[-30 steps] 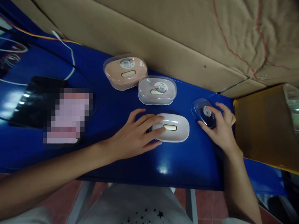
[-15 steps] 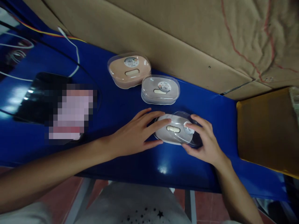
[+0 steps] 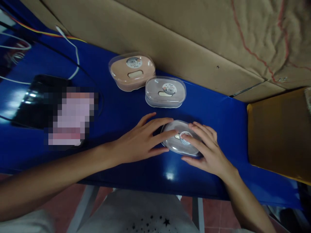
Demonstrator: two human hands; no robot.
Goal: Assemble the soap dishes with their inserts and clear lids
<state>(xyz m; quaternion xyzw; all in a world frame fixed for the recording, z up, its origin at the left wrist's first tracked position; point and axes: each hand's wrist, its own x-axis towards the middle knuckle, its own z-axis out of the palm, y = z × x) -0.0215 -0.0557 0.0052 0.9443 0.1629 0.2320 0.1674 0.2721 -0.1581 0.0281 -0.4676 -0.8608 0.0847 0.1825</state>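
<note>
A white oval soap box (image 3: pixel 175 146) lies near the front of the blue table (image 3: pixel 121 113), with a clear plastic lid (image 3: pixel 171 129) sitting on top of it. My left hand (image 3: pixel 143 139) rests against the box's left end, fingers spread over its edge. My right hand (image 3: pixel 205 149) lies flat on the lid from the right, fingers stretched across it and covering its round label. Behind stand two closed boxes with clear lids, a peach one (image 3: pixel 132 71) and a grey one (image 3: pixel 165 91).
A black device (image 3: pixel 34 97) with a blurred patch lies at the left, with white and coloured cables (image 3: pixel 73 51) behind it. Cardboard sheets (image 3: pixel 194 38) lean along the table's back edge. A brown cardboard box (image 3: pixel 277 136) stands at the right.
My right hand carried the clear lid from the table's right side leftward and set it onto the white box. My left hand stayed at the box's left end.
</note>
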